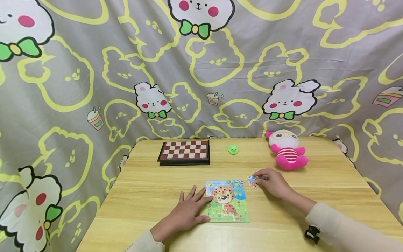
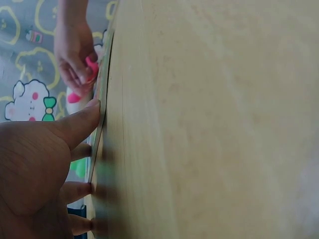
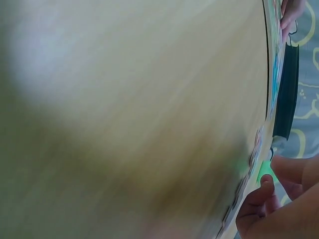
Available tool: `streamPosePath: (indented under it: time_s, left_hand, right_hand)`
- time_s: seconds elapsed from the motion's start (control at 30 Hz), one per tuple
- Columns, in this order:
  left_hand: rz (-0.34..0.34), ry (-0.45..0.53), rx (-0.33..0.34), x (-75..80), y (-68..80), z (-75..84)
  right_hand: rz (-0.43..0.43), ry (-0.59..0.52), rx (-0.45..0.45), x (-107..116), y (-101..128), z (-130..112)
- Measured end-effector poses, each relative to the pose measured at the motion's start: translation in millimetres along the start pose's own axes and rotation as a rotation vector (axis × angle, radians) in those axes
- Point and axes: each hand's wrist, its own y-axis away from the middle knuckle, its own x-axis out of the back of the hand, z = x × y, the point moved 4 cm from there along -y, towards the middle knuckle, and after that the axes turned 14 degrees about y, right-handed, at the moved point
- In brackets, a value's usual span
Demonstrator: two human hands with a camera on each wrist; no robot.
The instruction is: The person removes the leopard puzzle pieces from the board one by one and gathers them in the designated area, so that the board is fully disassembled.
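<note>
right hand [image 1: 273, 182] pinching a loose puzzle piece [image 1: 253, 181] on the counter [image 1: 315, 182], at 1 o'clock off the leopard puzzle [image 1: 227, 201] | left hand [image 1: 189, 212] flat, fingers spread, on its 9 o'clock edge | piece looks light, thin, stiff card (probably slippery lying flat), best pinched by its edges

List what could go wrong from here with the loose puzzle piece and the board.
The right hand pinches the loose puzzle piece only at its edge, so it might slip. The left hand lies flat, touching just the left edge of the puzzle board, so pressing a piece in could slide the board.
</note>
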Motion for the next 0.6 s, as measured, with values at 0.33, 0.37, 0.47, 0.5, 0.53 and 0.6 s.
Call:
streamPosePath:
  time_s: [0.33,0.37,0.47,0.5,0.53,0.6]
  left_hand:
    - [0.003,-0.004,-0.005,0.3,0.2,-0.2]
    - [0.003,-0.005,-0.006,0.0,0.2,-0.4]
    - [0.004,-0.009,-0.007,-0.2,0.0,-0.4]
    - [0.004,-0.010,-0.007,-0.2,0.0,-0.4]
    - [0.005,-0.009,-0.008,0.0,0.1,-0.3]
    - [0.006,-0.008,-0.009,0.2,0.3,-0.2]
  right_hand:
    - [-0.030,-0.053,0.002,-11,-1,-20]
    - [-0.034,-0.060,0.000,-13,-2,-21]
    - [-0.043,-0.080,0.006,-17,-2,-26]
    - [-0.047,-0.086,0.005,-18,-2,-28]
    - [-0.052,-0.089,0.005,-19,-2,-30]
    - [-0.061,-0.094,0.005,-22,-2,-34]
